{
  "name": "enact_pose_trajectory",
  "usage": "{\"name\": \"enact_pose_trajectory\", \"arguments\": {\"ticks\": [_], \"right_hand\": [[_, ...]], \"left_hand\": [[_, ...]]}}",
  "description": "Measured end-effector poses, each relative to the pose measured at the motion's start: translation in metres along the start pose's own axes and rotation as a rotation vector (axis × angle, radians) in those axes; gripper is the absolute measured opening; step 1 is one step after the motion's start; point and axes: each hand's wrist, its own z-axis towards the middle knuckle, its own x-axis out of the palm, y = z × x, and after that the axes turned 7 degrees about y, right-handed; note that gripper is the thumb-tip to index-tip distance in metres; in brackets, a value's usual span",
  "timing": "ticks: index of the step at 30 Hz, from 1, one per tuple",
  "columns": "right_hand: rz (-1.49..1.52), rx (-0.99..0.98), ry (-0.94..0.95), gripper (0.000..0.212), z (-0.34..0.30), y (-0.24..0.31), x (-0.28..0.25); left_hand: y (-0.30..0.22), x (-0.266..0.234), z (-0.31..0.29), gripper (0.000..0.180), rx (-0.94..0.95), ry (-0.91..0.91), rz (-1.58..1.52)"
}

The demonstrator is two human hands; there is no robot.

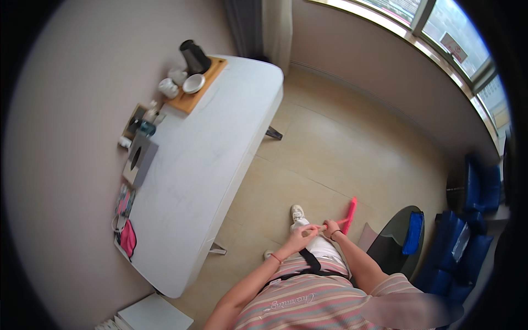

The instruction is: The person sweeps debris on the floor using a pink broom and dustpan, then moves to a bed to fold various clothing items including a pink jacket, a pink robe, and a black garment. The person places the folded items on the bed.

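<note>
Left grip [298,237], right grip [331,227] around stick [322,228], pink head [350,213] beyond right grip

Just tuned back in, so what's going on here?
A person's left hand and right hand both grip a broom-like tool with a narrow bright pink head; whether it touches the beige tiled floor is hard to tell. To the left, a white marbled table bears a wooden tray.

White table [209,159], wooden tray [186,104] at far end, grey slotted box [144,162], pink item [128,240] at near end
</note>
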Motion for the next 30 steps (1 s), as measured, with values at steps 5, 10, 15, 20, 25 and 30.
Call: {"name": "enact_pose_trajectory", "arguments": {"ticks": [5, 10, 15, 20, 25, 30], "right_hand": [[0.32, -0.236, -0.088, 0.022, 0.051, 0.133, -0.053], [0.536, -0.611, -0.169, 0.024, 0.128, 0.207, -0.091], [0.441, -0.654, -0.115, 0.027, 0.114, 0.249, -0.148], [0.225, -0.452, -0.161, 0.033, 0.033, 0.211, -0.201], [0.062, -0.082, -0.104, 0.034, 0.037, 0.108, -0.16], [0.149, -0.077, -0.154, 0.03, 0.077, 0.099, -0.128]], "left_hand": [[-0.109, -0.06, 0.02, 0.014, 0.085, -0.258, 0.272], [-0.169, -0.067, 0.061, 0.009, 0.156, -0.209, 0.644], [-0.226, -0.078, 0.072, 0.005, 0.209, -0.116, 0.79], [-0.275, -0.094, 0.069, 0.004, 0.199, 0.128, 0.535], [-0.175, -0.076, 0.108, 0.013, 0.119, 0.199, 0.25], [-0.13, -0.074, 0.123, 0.013, 0.124, 0.057, 0.262]]}}
